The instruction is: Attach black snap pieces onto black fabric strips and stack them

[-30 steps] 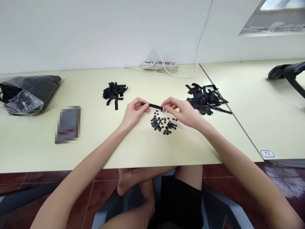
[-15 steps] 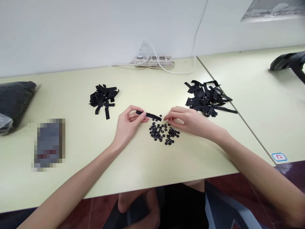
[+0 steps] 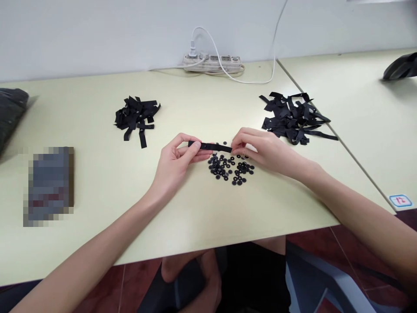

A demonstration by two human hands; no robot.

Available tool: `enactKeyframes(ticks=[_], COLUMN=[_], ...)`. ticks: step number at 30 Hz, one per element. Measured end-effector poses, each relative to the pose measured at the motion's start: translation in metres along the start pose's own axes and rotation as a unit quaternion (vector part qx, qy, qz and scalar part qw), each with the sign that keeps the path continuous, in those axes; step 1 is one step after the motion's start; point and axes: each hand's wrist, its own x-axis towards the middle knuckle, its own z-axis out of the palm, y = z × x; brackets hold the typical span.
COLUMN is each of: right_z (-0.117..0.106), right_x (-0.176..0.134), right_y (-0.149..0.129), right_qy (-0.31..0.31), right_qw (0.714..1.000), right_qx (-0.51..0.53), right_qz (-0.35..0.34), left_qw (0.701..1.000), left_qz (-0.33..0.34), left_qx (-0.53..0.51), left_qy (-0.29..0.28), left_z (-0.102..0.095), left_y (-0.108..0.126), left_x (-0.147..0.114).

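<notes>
A short black fabric strip [image 3: 213, 146] stretches between my hands, above the table. My left hand [image 3: 177, 158] is closed on its left end, thumb on top and fingers underneath. At the strip's right end, the fingertips of my right hand [image 3: 252, 145] are pinched together on it; whether a small piece is also between them is hidden. Just below lies a loose scatter of small black round discs [image 3: 224, 167] with pale centres, like snap buttons. One pile of black strips [image 3: 135, 115] lies beyond my left hand, and a larger pile of strips [image 3: 291, 117] beyond my right.
A white power strip [image 3: 213, 64] with a plugged-in cable lies against the wall. On the left are a blurred-out box-like object [image 3: 50, 187] and a black bag [image 3: 11, 115]. A seam between tables runs at right, near a number label [image 3: 400, 200].
My right hand has closed the gap to the strip's right end and now touches it. The strip has become more level. The view has tipped down slightly.
</notes>
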Motion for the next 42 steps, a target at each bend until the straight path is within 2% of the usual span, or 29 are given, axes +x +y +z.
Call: enactKeyframes(ticks=[5,8,11,15,18,30,42], right_z=[0.005,0.008,0.014,0.023,0.028,0.032,0.034], right_x=[0.003,0.003,0.002,-0.001,-0.002,-0.003,-0.002], right_y=[-0.012,-0.028,-0.043,-0.048,-0.044,-0.043,-0.043], right_qy=[0.148,0.188,0.176,0.137,0.135,0.162,0.184], right_qw=[0.986,0.971,0.97,0.984,0.986,0.982,0.979], right_qx=[0.073,0.147,0.168,0.101,0.063,0.032,0.023], right_qz=[0.026,0.031,0.014,-0.048,-0.073,-0.09,-0.083], left_qw=[1.0,1.0,1.0,0.999,0.998,0.996,0.994], left_qz=[0.019,0.02,0.024,0.033,0.042,0.054,0.071], left_qx=[0.004,0.001,-0.002,0.006,0.013,0.048,0.035], left_qy=[-0.001,-0.009,-0.019,-0.025,-0.037,-0.046,-0.074], left_z=[0.005,0.005,0.005,0.006,0.007,0.008,0.006], left_y=[0.003,0.003,0.003,0.005,0.005,0.006,0.002], left_x=[-0.006,-0.007,-0.007,-0.008,-0.009,-0.011,-0.01])
